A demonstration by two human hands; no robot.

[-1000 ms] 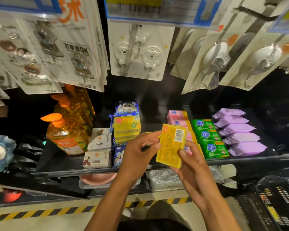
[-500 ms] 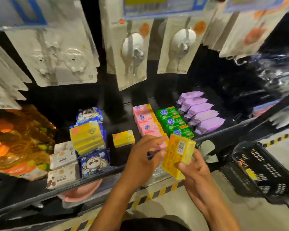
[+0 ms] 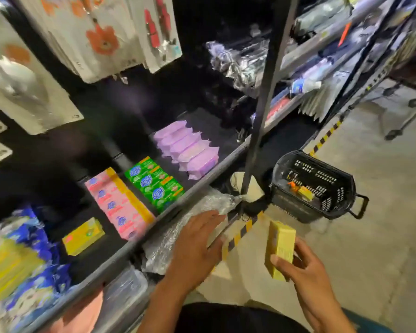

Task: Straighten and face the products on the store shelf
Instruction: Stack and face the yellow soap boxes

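Presently right hand (image 3: 308, 272) pinches yellow box (image 3: 280, 248) clear of the shelf (image 3: 101, 258) front edge; left hand (image 3: 195, 248) empty, fingers straight. Recommend seating it squarely beside shelved yellow pack (image 3: 83, 236), label outward.

Right hand (image 3: 309, 282) holds yellow box (image 3: 281, 248); left hand (image 3: 194, 247), fingers straight, near the shelf (image 3: 91, 260).

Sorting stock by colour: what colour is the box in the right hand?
The box is yellow; head view shows it.

dim shelf recess | motion blur | wide-angle bending at edges
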